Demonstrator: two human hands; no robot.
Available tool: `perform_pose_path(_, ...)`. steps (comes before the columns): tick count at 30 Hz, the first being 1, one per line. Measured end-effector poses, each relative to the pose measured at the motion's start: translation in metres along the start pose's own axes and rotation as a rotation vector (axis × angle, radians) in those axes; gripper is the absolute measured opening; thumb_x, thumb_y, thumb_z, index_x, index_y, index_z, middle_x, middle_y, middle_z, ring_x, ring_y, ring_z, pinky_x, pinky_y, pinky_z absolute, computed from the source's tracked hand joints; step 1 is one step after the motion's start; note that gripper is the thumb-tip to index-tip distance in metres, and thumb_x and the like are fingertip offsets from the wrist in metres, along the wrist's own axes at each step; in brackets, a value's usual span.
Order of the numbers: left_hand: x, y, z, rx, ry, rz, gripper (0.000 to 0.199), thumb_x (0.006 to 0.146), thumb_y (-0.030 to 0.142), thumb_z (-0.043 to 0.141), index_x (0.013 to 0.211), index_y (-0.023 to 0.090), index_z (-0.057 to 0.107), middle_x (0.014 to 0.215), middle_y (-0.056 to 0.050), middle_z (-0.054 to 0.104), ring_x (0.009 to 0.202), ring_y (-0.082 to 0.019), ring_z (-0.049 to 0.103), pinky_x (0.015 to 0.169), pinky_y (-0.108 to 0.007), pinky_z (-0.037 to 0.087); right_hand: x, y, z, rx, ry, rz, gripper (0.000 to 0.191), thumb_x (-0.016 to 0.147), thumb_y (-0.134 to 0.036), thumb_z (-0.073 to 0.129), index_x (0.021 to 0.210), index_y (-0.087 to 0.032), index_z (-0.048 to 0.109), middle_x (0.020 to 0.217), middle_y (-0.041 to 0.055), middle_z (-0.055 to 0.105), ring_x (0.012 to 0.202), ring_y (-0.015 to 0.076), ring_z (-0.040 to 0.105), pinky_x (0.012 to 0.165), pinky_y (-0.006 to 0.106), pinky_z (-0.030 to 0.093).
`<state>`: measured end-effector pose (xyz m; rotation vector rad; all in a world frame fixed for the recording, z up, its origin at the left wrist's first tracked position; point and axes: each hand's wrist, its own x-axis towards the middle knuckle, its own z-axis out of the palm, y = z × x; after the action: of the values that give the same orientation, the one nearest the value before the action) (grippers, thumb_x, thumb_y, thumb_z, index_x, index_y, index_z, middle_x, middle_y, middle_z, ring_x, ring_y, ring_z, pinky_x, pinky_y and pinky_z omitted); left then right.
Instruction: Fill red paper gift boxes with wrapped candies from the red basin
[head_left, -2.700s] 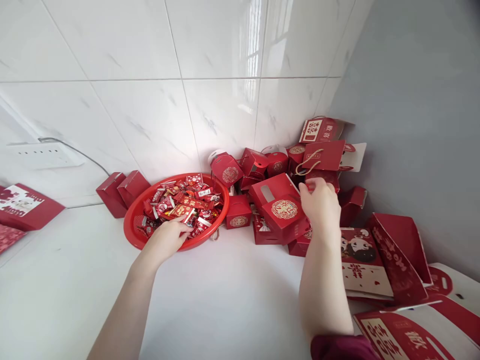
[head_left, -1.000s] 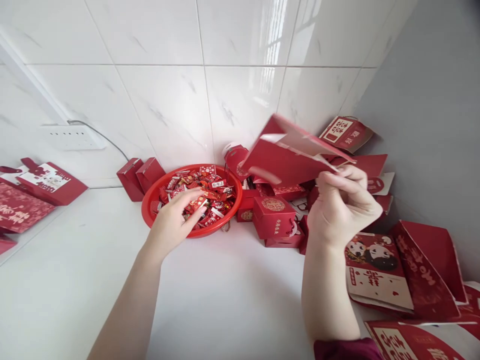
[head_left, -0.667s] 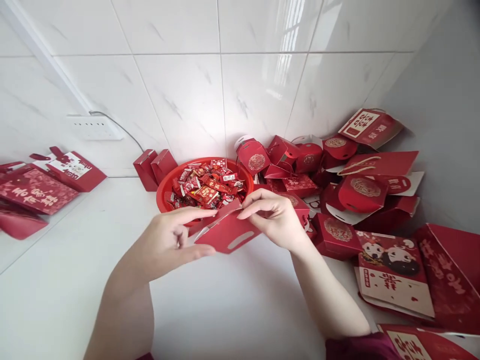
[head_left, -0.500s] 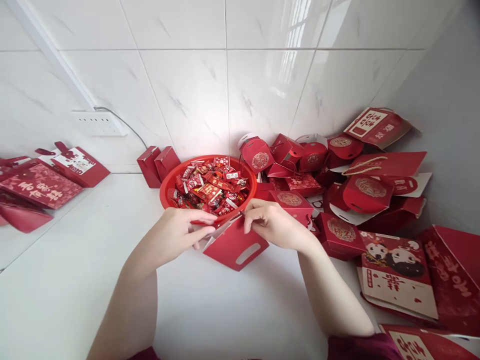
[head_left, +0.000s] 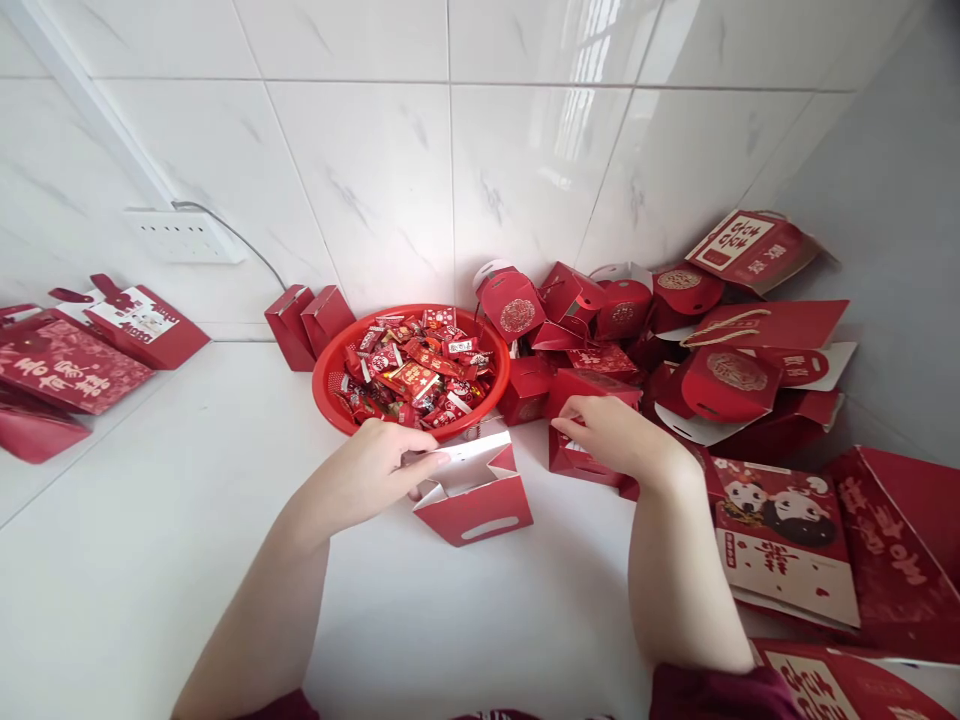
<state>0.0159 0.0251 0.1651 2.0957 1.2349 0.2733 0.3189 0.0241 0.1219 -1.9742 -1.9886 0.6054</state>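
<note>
A red paper gift bag (head_left: 480, 512) with a white inside and a white oval slot stands on the counter in front of me, its top spread open. My left hand (head_left: 390, 462) pinches its upper left edge between thumb and fingers. To the right, my right hand (head_left: 619, 437) is bent over a red gift box (head_left: 574, 462), fingers curled against its near side; the fingertips are partly hidden. Just behind the gift bag is a red plastic basket (head_left: 321, 392) filled with candies (head_left: 416, 378) in red wrappers.
Several red boxes (head_left: 517, 305) with gold emblems pile up along the back right. Flat printed bags (head_left: 784, 545) lie at the right. More red bags (head_left: 75, 365) stand at far left, and two small red boxes (head_left: 311, 325) lean by the tiled wall, below a power strip (head_left: 184, 237).
My right hand has let go of the gift bag and moved right to a red box, which has turned. The gift bag's mouth is wider and faces up more. My left hand keeps its hold.
</note>
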Motion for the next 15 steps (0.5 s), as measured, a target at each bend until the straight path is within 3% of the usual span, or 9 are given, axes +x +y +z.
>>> perform_pose_path(2, 0.005, -0.002, 0.004, -0.093, 0.01, -0.024, 0.041, 0.09, 0.052, 0.052, 0.064, 0.02, 0.056, 0.062, 0.0, 0.062, 0.062, -0.018, 0.068, 0.05, -0.022, 0.041, 0.001, 0.005, -0.001, -0.056, 0.044, 0.033, 0.023, 0.094, -0.026, 0.054, 0.075, -0.02, 0.067, 0.081, 0.0099, 0.071, 0.075, 0.0229, 0.066, 0.061, 0.029, 0.041)
perform_pose_path(4, 0.009, -0.004, 0.007, -0.169, 0.023, -0.061, 0.044, 0.088, 0.055, 0.054, 0.063, 0.019, 0.05, 0.061, 0.001, 0.056, 0.066, -0.02, 0.071, 0.049, -0.021, 0.043, -0.004, 0.001, -0.008, -0.058, 0.095, -0.028, 0.022, 0.094, -0.025, 0.054, 0.079, -0.02, 0.069, 0.083, 0.0084, 0.072, 0.077, 0.0223, 0.066, 0.064, 0.029, 0.043)
perform_pose_path(7, 0.012, -0.005, 0.011, -0.224, 0.033, -0.109, 0.048, 0.087, 0.057, 0.055, 0.06, 0.02, 0.041, 0.059, 0.002, 0.049, 0.067, -0.022, 0.073, 0.049, -0.021, 0.046, -0.019, -0.019, -0.019, 0.101, 0.188, -0.347, 0.023, 0.099, -0.026, 0.05, 0.095, -0.023, 0.072, 0.099, 0.0057, 0.073, 0.089, 0.0209, 0.067, 0.077, 0.03, 0.049)
perform_pose_path(9, 0.014, -0.005, 0.012, -0.24, 0.022, -0.138, 0.048, 0.087, 0.057, 0.055, 0.061, 0.02, 0.04, 0.059, 0.002, 0.047, 0.066, -0.021, 0.072, 0.051, -0.022, 0.049, -0.028, -0.034, -0.021, 0.229, 0.163, -0.607, 0.021, 0.099, -0.026, 0.051, 0.102, -0.024, 0.072, 0.111, 0.006, 0.071, 0.098, 0.0197, 0.066, 0.085, 0.031, 0.051)
perform_pose_path(11, 0.016, -0.006, 0.013, -0.253, 0.002, -0.157, 0.046, 0.088, 0.057, 0.055, 0.062, 0.02, 0.042, 0.06, 0.003, 0.048, 0.064, -0.02, 0.072, 0.053, -0.023, 0.051, -0.031, -0.045, -0.015, 0.282, 0.096, -0.761, 0.02, 0.098, -0.021, 0.054, 0.105, -0.024, 0.073, 0.119, 0.0062, 0.068, 0.103, 0.0188, 0.066, 0.087, 0.03, 0.052)
perform_pose_path(15, 0.022, -0.009, 0.016, -0.17, -0.028, -0.103, 0.045, 0.091, 0.053, 0.05, 0.062, 0.02, 0.045, 0.059, 0.003, 0.051, 0.059, -0.017, 0.066, 0.05, -0.023, 0.042, -0.023, -0.055, 0.006, 0.165, 0.043, -0.739, 0.024, 0.095, -0.012, 0.057, 0.108, -0.023, 0.073, 0.113, 0.0051, 0.072, 0.101, 0.0201, 0.067, 0.087, 0.031, 0.05)
